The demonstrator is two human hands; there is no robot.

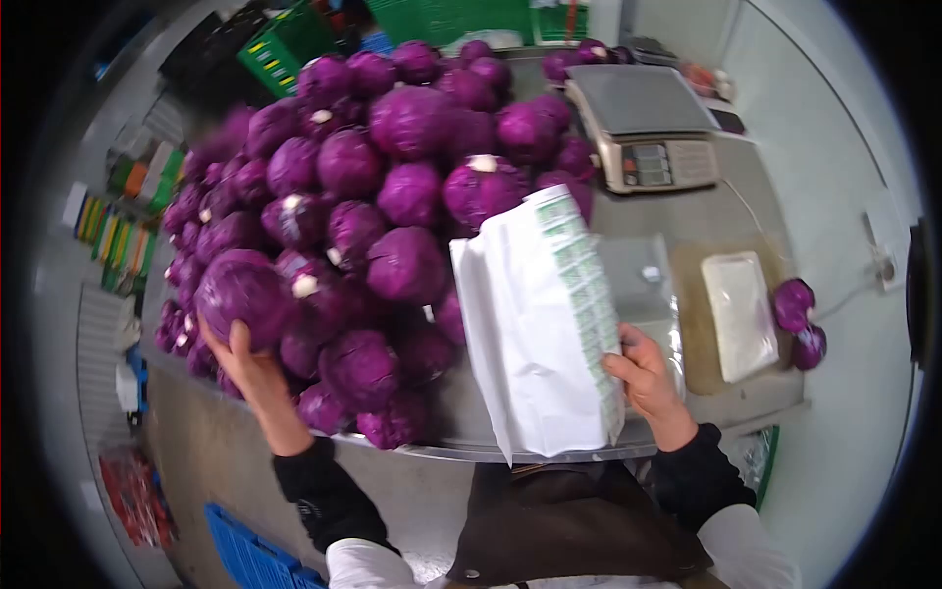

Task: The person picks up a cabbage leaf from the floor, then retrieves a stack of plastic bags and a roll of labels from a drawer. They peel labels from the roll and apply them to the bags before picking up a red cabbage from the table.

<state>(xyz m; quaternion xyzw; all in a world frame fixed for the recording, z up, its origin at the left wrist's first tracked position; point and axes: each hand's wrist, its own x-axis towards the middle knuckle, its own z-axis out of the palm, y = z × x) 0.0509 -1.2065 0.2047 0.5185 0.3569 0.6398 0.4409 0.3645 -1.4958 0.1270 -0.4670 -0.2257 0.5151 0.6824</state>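
Note:
A large red cabbage (pixel 243 294) sits against the fingers of my left hand (pixel 257 383), which curl round its lower side at the front left of a big heap of red cabbages (pixel 402 265). In my right hand (pixel 646 371) is a white paper sheet (pixel 525 344) with a strip of green printed labels along its right side. My thumb and fingers pinch its right edge. The sheet stands tilted over the front of the steel table (pixel 446 417) and hides part of the heap behind it.
A weighing scale (pixel 643 128) stands at the back right. Nearer lie a clear plastic bag (pixel 653 270), a brown board (pixel 702 324) with a white wrapped pack (pixel 738 314), and two small cabbages (pixel 800 319) by the wall. A blue crate (pixel 255 555) is on the floor.

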